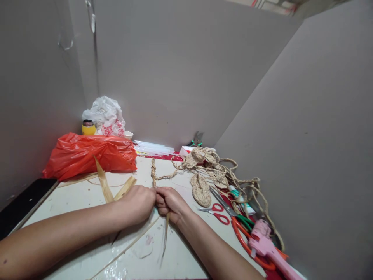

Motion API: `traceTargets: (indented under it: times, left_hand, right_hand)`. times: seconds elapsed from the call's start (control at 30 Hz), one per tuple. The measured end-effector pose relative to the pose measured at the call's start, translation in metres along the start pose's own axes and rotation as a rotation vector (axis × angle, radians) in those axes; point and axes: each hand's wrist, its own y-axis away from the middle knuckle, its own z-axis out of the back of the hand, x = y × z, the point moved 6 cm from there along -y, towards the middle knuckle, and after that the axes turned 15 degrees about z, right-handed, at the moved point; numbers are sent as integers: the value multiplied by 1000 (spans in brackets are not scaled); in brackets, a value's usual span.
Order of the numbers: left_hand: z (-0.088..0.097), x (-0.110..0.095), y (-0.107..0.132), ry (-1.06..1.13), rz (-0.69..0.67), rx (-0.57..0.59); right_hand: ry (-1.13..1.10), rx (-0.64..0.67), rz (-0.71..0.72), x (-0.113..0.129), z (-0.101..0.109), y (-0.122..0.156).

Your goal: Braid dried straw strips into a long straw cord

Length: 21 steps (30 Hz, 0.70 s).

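Both my hands meet over the white board (140,256) at the middle of the view. My left hand (141,204) is closed, with wide flat tan strips (104,184) sticking out behind it. Beside it, the closed fingers of my right hand (170,204) pinch the near end of a braided straw cord (153,169). A thin dry strip (166,237) hangs below the right hand toward me. The cord runs away from my fingers and joins a coil of braid to the right. My fingertips hide where the strands cross.
Braided straw pieces (201,190) and loose cord lie at the right, near small red scissors (217,212), orange-handled shears (241,233) and a pink glue gun (264,241). A red plastic bag (93,155) and a dark phone-like slab (26,202) lie left. Grey panels (175,70) enclose the table.
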Motion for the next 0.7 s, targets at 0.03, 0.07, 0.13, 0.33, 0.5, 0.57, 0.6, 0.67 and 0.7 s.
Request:
traceTargets:
  times: [0.03,0.07,0.13,0.33,0.5,0.57,0.6,0.67,0.7]
  left_hand:
    - [-3,-1,4,36,6,-6]
    - [-4,-2,8,66,1,-3]
    - [-2,-8,18,83,-67,61]
    - [29,-11,17,163,-197,414]
    - [17,27,-38,732,173,334]
    - [-8,26,-41,935,219,554]
    - [-16,26,-40,978,239,621]
    - [-22,25,-36,982,254,648]
    - [-21,26,-35,957,258,620]
  right_hand:
    - [-8,7,-3,0,0,1]
    - [-15,15,-7,1,0,1]
    - [-24,38,-25,2,1,2]
    - [-59,134,-53,10,3,0]
    - [-54,197,-29,14,3,-1]
    - [-37,217,-25,14,3,-1]
    - [-29,224,-26,15,4,-1]
    - [1,238,-32,15,5,-1]
    - [30,244,-33,15,6,-1]
